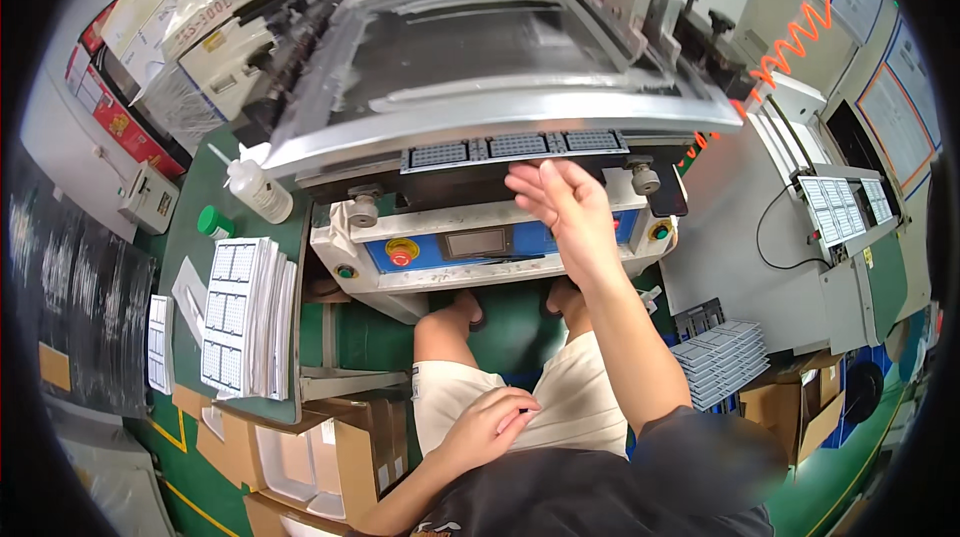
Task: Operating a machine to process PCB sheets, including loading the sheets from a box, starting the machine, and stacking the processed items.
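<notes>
At the far left, a stack in glossy dark wrap (75,297) is standing beside the green worktop (193,192). On that worktop, a small jar with a green lid (214,222) is sitting near a tall stack of pale gridded sheets (235,317), while a white squeeze bottle (260,189) is standing upright behind them, nearer the machine. Below, open cardboard boxes (355,452) are lying on the floor, one holding clear plastic trays (285,462).

Further right, a red button (402,254) and a small screen (476,243) are showing on the machine's blue front. The left hand (487,429) is resting over the cream shorts (575,397), its fingers loosely curling; whether it is holding anything cannot be told. Above, a gridded panel in three sections (512,147) is lying along the machine's front, just below the silver edge of a wide frame (500,113).

The right hand (575,212) is reaching toward that panel, fingers half bending and thumb standing apart, with nothing visible in its grip; its fingertips are hovering just below the panel's front edge, though contact cannot be told.

To the right, grey gridded panels (718,365) are sitting in a stack, an orange coiled hose (795,42) is hanging above, and more gridded panels (838,210) are lying on a stand at the far right.
</notes>
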Demonstrator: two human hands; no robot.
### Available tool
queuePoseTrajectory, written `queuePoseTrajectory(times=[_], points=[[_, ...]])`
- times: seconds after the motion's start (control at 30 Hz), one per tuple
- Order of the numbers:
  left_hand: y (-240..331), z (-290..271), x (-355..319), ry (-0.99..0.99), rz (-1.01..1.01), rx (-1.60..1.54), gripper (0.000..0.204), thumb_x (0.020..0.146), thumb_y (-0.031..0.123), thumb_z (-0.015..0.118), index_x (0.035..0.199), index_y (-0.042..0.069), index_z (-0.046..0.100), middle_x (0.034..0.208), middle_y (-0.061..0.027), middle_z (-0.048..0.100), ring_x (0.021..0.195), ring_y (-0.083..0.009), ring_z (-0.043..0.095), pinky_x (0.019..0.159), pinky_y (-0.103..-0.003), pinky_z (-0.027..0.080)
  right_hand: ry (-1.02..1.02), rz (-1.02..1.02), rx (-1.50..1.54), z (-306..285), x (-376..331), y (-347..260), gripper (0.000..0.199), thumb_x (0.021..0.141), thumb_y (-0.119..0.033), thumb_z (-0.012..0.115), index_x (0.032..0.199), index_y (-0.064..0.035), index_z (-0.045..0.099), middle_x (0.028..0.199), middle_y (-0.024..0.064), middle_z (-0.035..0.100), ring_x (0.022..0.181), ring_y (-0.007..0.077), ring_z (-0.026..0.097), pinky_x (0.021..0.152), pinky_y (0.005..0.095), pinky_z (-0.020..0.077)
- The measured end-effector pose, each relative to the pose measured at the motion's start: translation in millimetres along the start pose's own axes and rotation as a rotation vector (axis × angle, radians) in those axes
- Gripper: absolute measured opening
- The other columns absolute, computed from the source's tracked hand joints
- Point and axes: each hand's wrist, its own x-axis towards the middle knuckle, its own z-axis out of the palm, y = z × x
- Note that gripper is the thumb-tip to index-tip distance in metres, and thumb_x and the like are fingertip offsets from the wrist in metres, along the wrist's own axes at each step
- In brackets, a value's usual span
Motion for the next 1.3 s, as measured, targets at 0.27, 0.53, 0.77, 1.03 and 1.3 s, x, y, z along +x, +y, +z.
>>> queuePoseTrajectory(times=[0.27,0.53,0.77,1.03,1.3], points=[[-11.2,-7.0,-21.4,-0.072,0.009,0.0,0.015,0.089,0.008,0.059,0.102,0.003,0.065,0.104,-0.0109,0.063,0.096,-0.0266,0.061,0.086,-0.033,0.048,0.118,-0.027,-0.046,9.8,-3.0,-6.0,0.028,0.094,-0.021,0.059,0.102,0.0064,0.058,0.096,0.0148,0.066,0.091,0.0201,0.067,0.074,0.0235,0.0537],[-35.7,-50.9,-5.5,0.171,-0.097,-0.397,0.019,0.095,0.009,0.052,0.108,-0.001,0.062,0.099,-0.0074,0.066,0.09,-0.0161,0.062,0.082,-0.03,0.049,0.092,0.111,-0.135,-34.5,-126.3,-7.7,0.024,0.094,-0.014,0.056,0.104,0.0073,0.058,0.092,0.0139,0.067,0.078,0.0165,0.067,0.069,0.0234,0.0543],[-2.0,-84.3,16.5,0.023,-0.128,-1.281,0.04,0.093,0.012,0.051,0.125,-0.013,0.048,0.117,-0.0196,0.062,0.104,-0.0229,0.063,0.09,-0.032,0.05,-0.17,0.357,-0.027,-80.8,-179.7,-14.9,0.029,0.092,-0.02,0.061,0.107,0.0057,0.059,0.09,0.0123,0.068,0.072,0.0141,0.067,0.061,0.0218,0.0544],[47.1,-81.9,11.6,-0.171,-0.062,-0.996,0.046,0.094,0.01,0.053,0.135,-0.009,0.041,0.124,-0.0179,0.059,0.108,-0.0175,0.06,0.089,-0.027,0.049,-0.091,0.086,-0.105,-76.9,-185.6,-6.7,0.028,0.097,-0.019,0.052,0.109,0.006,0.058,0.083,0.009,0.066,0.063,0.0113,0.062,0.055,0.0174,0.0482],[64.0,-55.0,8.9,0.07,-0.037,-0.905,0.045,0.094,0.002,0.051,0.136,-0.008,0.04,0.122,-0.0174,0.06,0.107,-0.0166,0.06,0.087,-0.026,0.049,0.162,0.079,-0.007,-58.6,-177.0,7.7,0.039,0.101,-0.027,0.04,0.121,0.0048,0.052,0.079,-0.0003,0.063,0.053,-0.0001,0.047,0.049,0.0138,0.0382]])
